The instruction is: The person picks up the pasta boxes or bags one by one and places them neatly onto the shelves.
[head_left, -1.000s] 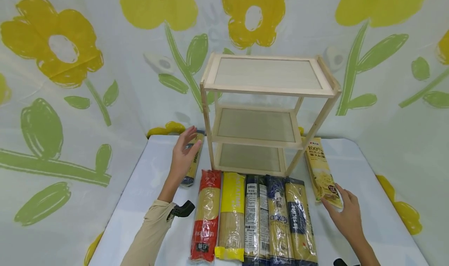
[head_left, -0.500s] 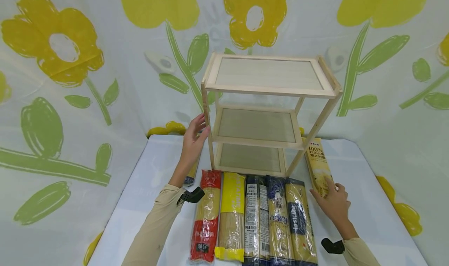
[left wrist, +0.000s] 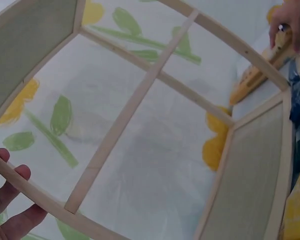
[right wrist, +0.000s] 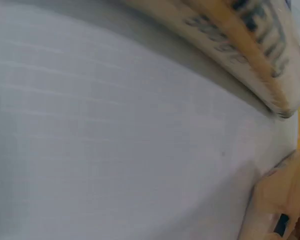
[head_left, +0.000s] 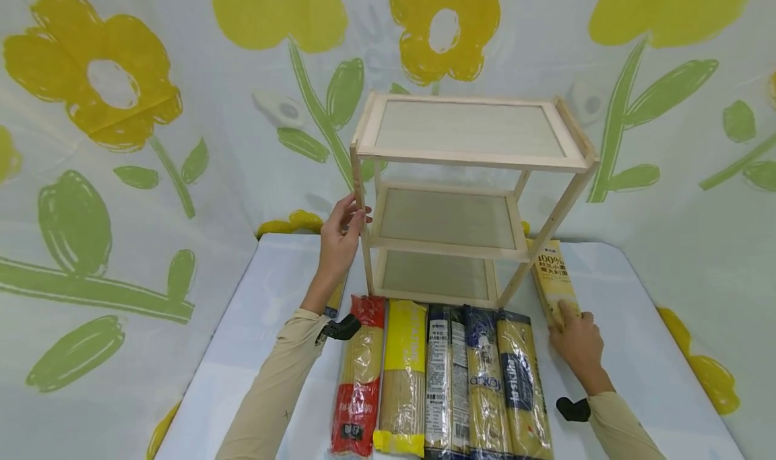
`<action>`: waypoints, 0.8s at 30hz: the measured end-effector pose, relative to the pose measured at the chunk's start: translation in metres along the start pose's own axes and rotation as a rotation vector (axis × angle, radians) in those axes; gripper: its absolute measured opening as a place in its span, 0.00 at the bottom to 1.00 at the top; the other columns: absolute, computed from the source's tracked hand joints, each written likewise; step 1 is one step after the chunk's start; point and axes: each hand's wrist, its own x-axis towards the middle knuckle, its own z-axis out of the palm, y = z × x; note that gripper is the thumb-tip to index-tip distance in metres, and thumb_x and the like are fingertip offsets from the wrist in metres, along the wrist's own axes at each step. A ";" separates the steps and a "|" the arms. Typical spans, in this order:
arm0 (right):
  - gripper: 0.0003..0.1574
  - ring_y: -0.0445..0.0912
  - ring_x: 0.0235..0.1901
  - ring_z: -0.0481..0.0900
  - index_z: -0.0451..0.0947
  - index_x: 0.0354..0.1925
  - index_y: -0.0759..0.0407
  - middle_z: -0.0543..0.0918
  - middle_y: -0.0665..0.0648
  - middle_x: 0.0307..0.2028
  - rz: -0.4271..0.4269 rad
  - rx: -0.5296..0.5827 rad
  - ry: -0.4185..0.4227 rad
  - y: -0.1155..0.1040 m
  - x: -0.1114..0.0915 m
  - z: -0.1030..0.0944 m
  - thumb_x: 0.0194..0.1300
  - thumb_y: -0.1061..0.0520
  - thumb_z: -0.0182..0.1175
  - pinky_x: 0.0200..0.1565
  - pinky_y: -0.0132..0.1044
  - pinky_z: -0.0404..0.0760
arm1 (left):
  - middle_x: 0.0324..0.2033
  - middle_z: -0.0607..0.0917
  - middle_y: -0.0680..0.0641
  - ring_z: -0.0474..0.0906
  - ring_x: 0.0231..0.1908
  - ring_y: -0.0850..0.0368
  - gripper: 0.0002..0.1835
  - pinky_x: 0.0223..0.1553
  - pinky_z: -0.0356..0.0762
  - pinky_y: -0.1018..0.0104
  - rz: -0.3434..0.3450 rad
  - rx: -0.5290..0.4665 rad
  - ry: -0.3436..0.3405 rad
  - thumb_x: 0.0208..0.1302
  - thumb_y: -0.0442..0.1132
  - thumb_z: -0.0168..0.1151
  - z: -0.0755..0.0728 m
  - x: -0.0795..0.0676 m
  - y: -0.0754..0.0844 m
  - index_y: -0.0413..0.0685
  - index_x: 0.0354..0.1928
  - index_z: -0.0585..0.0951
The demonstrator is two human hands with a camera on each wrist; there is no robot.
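My left hand [head_left: 341, 241] holds the left front post of a light wooden three-tier shelf [head_left: 469, 128]. In the left wrist view its fingertips [left wrist: 23, 172] wrap round the pale wooden post. At the right of the shelf, my right hand [head_left: 578, 342] grips the near end of a long yellow pasta packet [head_left: 553, 271], which lies on the table with its far end beside the shelf's right leg. The left wrist view catches this hand from the far side, thumb and fingers straddling the packet [left wrist: 255, 77]. My right hand does not show in the right wrist view.
Several pasta packs lie side by side before the shelf, among them a red one [head_left: 358, 379], a yellow one [head_left: 403, 372] and a dark blue one [head_left: 483, 379]. Behind my left forearm another pack [head_left: 335, 302] is mostly hidden. A flower-printed cloth [head_left: 242, 110] backs the white table [head_left: 230, 352].
My left hand has moved right from above the left pack onto the shelf's post. My right hand has shifted forward and left along the yellow packet and now grips it.
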 end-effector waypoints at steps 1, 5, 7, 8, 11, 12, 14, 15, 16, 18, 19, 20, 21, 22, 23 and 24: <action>0.32 0.74 0.25 0.71 0.66 0.60 0.69 0.68 0.86 0.39 -0.015 -0.004 0.012 0.000 0.002 -0.002 0.57 0.60 0.57 0.16 0.60 0.68 | 0.42 0.79 0.26 0.79 0.39 0.32 0.18 0.41 0.76 0.40 0.015 0.003 0.001 0.69 0.26 0.49 0.000 0.001 0.000 0.26 0.59 0.68; 0.30 0.67 0.21 0.71 0.70 0.59 0.68 0.70 0.82 0.35 -0.026 -0.001 0.050 0.003 0.005 -0.005 0.55 0.64 0.54 0.13 0.56 0.65 | 0.41 0.80 0.26 0.79 0.38 0.31 0.17 0.41 0.76 0.41 0.045 0.004 -0.006 0.69 0.25 0.49 0.001 0.002 0.000 0.26 0.58 0.69; 0.29 0.66 0.20 0.72 0.72 0.57 0.67 0.72 0.79 0.34 -0.028 0.025 0.102 0.004 0.004 -0.005 0.54 0.65 0.55 0.13 0.55 0.65 | 0.41 0.80 0.26 0.79 0.38 0.32 0.18 0.42 0.76 0.42 0.045 0.017 -0.015 0.69 0.26 0.49 0.002 0.002 0.000 0.26 0.59 0.68; 0.29 0.65 0.20 0.72 0.74 0.56 0.66 0.73 0.78 0.34 -0.032 0.046 0.133 0.005 0.003 -0.004 0.54 0.66 0.55 0.13 0.55 0.65 | 0.41 0.80 0.26 0.79 0.39 0.32 0.18 0.42 0.76 0.42 0.045 0.020 -0.017 0.69 0.26 0.49 0.002 0.001 0.001 0.26 0.59 0.68; 0.26 0.65 0.19 0.72 0.78 0.53 0.66 0.74 0.76 0.32 -0.062 0.099 0.224 0.006 0.002 -0.004 0.52 0.68 0.57 0.13 0.55 0.65 | 0.42 0.79 0.26 0.79 0.39 0.33 0.18 0.43 0.77 0.43 0.033 0.028 -0.021 0.70 0.26 0.49 0.002 0.001 0.001 0.27 0.60 0.68; 0.26 0.65 0.19 0.72 0.78 0.52 0.66 0.75 0.76 0.31 -0.071 0.112 0.245 0.005 0.001 -0.005 0.51 0.69 0.57 0.13 0.56 0.65 | 0.42 0.79 0.27 0.79 0.40 0.34 0.19 0.43 0.77 0.43 0.027 0.027 -0.019 0.70 0.26 0.49 0.002 0.000 0.001 0.27 0.60 0.68; 0.25 0.66 0.20 0.73 0.80 0.50 0.67 0.76 0.76 0.31 -0.082 0.133 0.282 0.004 0.001 -0.008 0.50 0.70 0.58 0.14 0.57 0.65 | 0.42 0.80 0.28 0.79 0.40 0.34 0.19 0.43 0.77 0.44 0.012 0.024 -0.016 0.69 0.27 0.49 0.002 0.000 0.000 0.28 0.61 0.68; 0.25 0.67 0.21 0.73 0.80 0.49 0.67 0.76 0.77 0.30 -0.081 0.141 0.297 0.004 0.001 -0.011 0.49 0.70 0.58 0.15 0.58 0.65 | 0.43 0.80 0.28 0.79 0.40 0.35 0.19 0.43 0.77 0.44 0.006 0.023 -0.016 0.69 0.27 0.49 0.001 0.000 0.000 0.28 0.61 0.68; 0.25 0.68 0.22 0.74 0.81 0.48 0.67 0.76 0.77 0.30 -0.078 0.148 0.311 0.004 0.002 -0.013 0.48 0.71 0.57 0.16 0.59 0.66 | 0.43 0.80 0.29 0.79 0.41 0.35 0.20 0.43 0.77 0.44 -0.001 0.021 -0.016 0.69 0.27 0.49 0.001 -0.001 -0.001 0.29 0.62 0.68; 0.24 0.69 0.23 0.74 0.81 0.47 0.68 0.77 0.77 0.31 -0.072 0.158 0.324 0.003 0.001 -0.019 0.47 0.71 0.57 0.18 0.61 0.66 | 0.43 0.80 0.30 0.79 0.41 0.36 0.20 0.44 0.77 0.45 -0.009 0.023 -0.019 0.70 0.28 0.50 0.000 -0.001 -0.001 0.29 0.62 0.68; 0.24 0.69 0.24 0.75 0.81 0.47 0.68 0.78 0.77 0.30 -0.068 0.162 0.330 0.002 0.001 -0.023 0.47 0.72 0.57 0.19 0.62 0.67 | 0.43 0.80 0.30 0.79 0.41 0.36 0.20 0.44 0.77 0.46 -0.009 0.028 -0.021 0.70 0.28 0.50 0.000 -0.001 -0.002 0.29 0.62 0.68; 0.24 0.69 0.24 0.75 0.81 0.46 0.69 0.78 0.77 0.31 -0.068 0.163 0.332 0.002 0.000 -0.026 0.47 0.72 0.57 0.20 0.62 0.67 | 0.43 0.81 0.30 0.79 0.42 0.36 0.21 0.44 0.78 0.47 -0.010 0.032 -0.021 0.70 0.28 0.50 0.000 -0.002 -0.002 0.29 0.63 0.68; 0.24 0.69 0.24 0.75 0.81 0.46 0.69 0.78 0.77 0.31 -0.071 0.167 0.335 0.002 0.000 -0.028 0.47 0.72 0.57 0.20 0.63 0.68 | 0.43 0.81 0.30 0.79 0.42 0.36 0.21 0.44 0.78 0.48 -0.011 0.036 -0.021 0.70 0.28 0.50 -0.001 -0.002 -0.002 0.29 0.63 0.67; 0.24 0.69 0.25 0.75 0.81 0.46 0.69 0.78 0.77 0.31 -0.071 0.168 0.336 0.001 -0.001 -0.031 0.47 0.72 0.57 0.21 0.63 0.68 | 0.43 0.81 0.30 0.79 0.42 0.36 0.21 0.44 0.78 0.49 -0.012 0.041 -0.021 0.70 0.28 0.50 -0.001 -0.002 -0.002 0.29 0.63 0.67; 0.24 0.69 0.25 0.75 0.82 0.46 0.69 0.79 0.76 0.31 -0.072 0.169 0.339 0.001 -0.002 -0.034 0.48 0.73 0.57 0.21 0.62 0.68 | 0.43 0.81 0.30 0.80 0.42 0.37 0.22 0.45 0.79 0.52 -0.015 0.045 -0.021 0.70 0.28 0.50 -0.002 -0.002 -0.002 0.29 0.64 0.66; 0.24 0.68 0.25 0.75 0.82 0.46 0.69 0.79 0.76 0.31 -0.072 0.169 0.344 0.001 -0.003 -0.037 0.47 0.73 0.58 0.21 0.62 0.68 | 0.43 0.81 0.30 0.80 0.42 0.37 0.22 0.45 0.79 0.54 -0.016 0.047 -0.021 0.70 0.28 0.50 -0.002 -0.003 -0.002 0.28 0.64 0.66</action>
